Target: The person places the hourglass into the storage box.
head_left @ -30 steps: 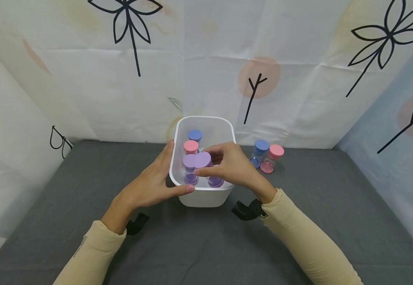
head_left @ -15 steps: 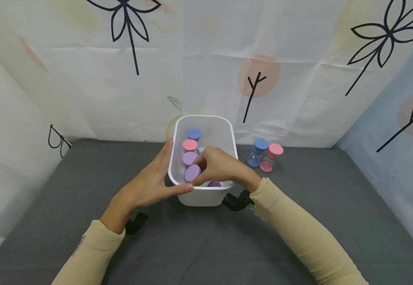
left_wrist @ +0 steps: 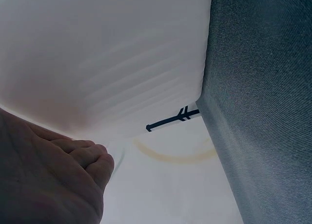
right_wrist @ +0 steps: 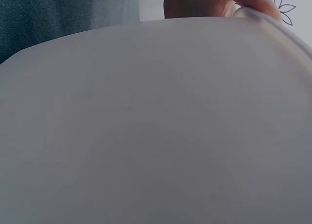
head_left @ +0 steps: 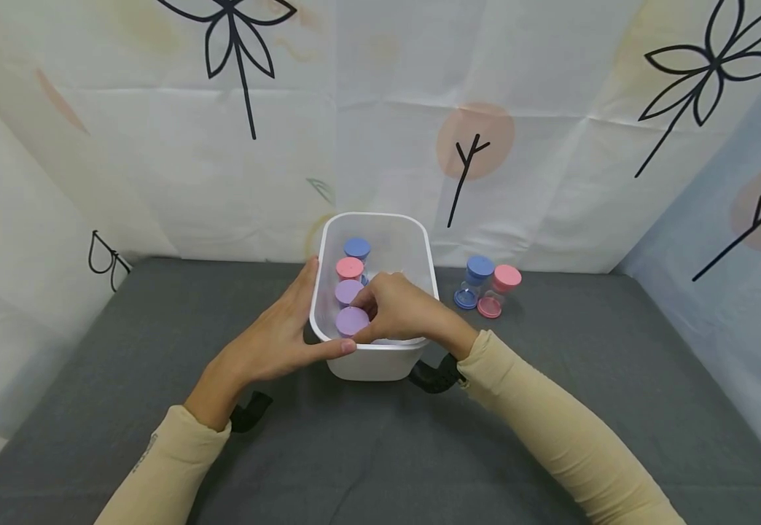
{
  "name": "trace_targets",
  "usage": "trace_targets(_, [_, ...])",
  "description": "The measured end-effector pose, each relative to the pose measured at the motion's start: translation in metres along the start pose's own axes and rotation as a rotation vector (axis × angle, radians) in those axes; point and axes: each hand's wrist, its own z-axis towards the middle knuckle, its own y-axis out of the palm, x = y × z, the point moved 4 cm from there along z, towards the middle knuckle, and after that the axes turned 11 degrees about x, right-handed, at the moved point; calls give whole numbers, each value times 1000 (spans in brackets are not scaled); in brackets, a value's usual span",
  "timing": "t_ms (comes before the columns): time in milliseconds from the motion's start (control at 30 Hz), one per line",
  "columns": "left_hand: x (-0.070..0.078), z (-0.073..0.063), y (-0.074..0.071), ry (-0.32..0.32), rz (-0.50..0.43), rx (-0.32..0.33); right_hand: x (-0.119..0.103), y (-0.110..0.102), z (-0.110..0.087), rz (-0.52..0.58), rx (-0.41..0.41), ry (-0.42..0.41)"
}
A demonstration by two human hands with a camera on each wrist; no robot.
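A white plastic bin (head_left: 380, 362) stands in the middle of the table. My left hand (head_left: 275, 332) rests against its left side, fingers straight along the outer wall and thumb lying on the front rim. Reaching inside, my right hand (head_left: 403, 310) pinches a purple sand timer (head_left: 352, 321) by its upper part at the front left corner; the timer's lower part is hidden. Behind it, along the left wall, stand another purple sand timer (head_left: 348, 292), a pink sand timer (head_left: 350, 268) and a blue sand timer (head_left: 357, 248). The left wrist view shows fingers (left_wrist: 92, 158) beside the bin wall.
To the right of the bin, a blue sand timer (head_left: 475, 281) and a pink sand timer (head_left: 500, 290) stand close together on the dark grey tablecloth (head_left: 367, 452). A patterned white curtain (head_left: 380, 131) hangs behind the table.
My right hand has moved left and lower into the bin with the purple sand timer, which went from tilted to about upright. The left hand has stayed on the bin.
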Motion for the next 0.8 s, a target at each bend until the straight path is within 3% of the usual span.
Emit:
trace_targets(400, [-1,0,1,-12,10,-3,-3,2,-1,-40,28,-45])
trace_targets(633, [-1,0,1,-3,20,-1,-2,1,-4,-15,44,-29])
trace_targets(800, [-1,0,1,3,15,7,-1,-3,-13,12,120,-9])
